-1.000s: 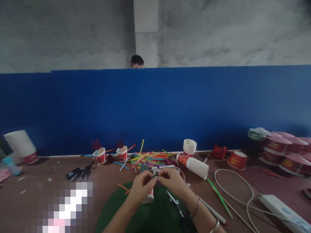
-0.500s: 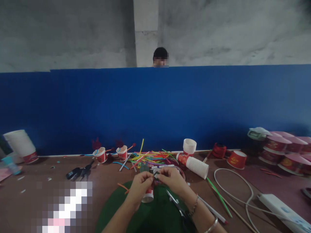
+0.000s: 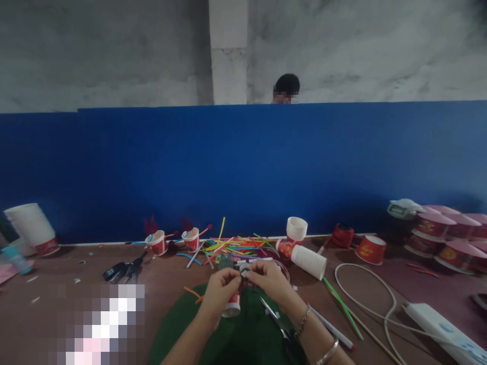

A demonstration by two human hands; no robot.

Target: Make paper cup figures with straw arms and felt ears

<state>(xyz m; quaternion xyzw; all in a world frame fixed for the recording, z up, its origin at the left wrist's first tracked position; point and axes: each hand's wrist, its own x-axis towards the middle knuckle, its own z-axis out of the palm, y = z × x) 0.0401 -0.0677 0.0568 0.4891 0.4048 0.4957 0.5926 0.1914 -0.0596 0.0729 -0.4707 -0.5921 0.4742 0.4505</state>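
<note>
one pair of scissors (image 3: pixel 274 319), nearest, lies on the green mat (image 3: pixel 178 327) beside the right wrist, blades pointing towards the far edge of the worktop (image 3: pixel 148 304); a pale marker (image 3: pixel 333 328) lies just outside that forearm. next, a red-and-white cup (image 3: pixel 232 307) rests on the mat beneath the left hand (image 3: pixel 218 291), its white end turned to the near side; its long axis appears to run roughly from near to far, though the fingers cover most of it, and whether it lies flat or tilted cannot be told. the left hand is the nearer to this cup; the right hand (image 3: pixel 270 281) is set apart from it. slightly beyond, thumbs and forefingers of both hands meet in a pinch on a small dark-and-pale piece (image 3: pixel 244 272), which sits between the fingertips, farther out than the cup's white end and to its right; the piece is too small for its own long axis to be read. a grey-green shape (image 3: pixel 225 262) shows past the left fingers, its join to the cup hidden. farthest, loose coloured strips (image 3: pixel 238 247) lie along the worktop's far edge, with a toppled cup stack (image 3: pixel 310 262) to their right.
</note>
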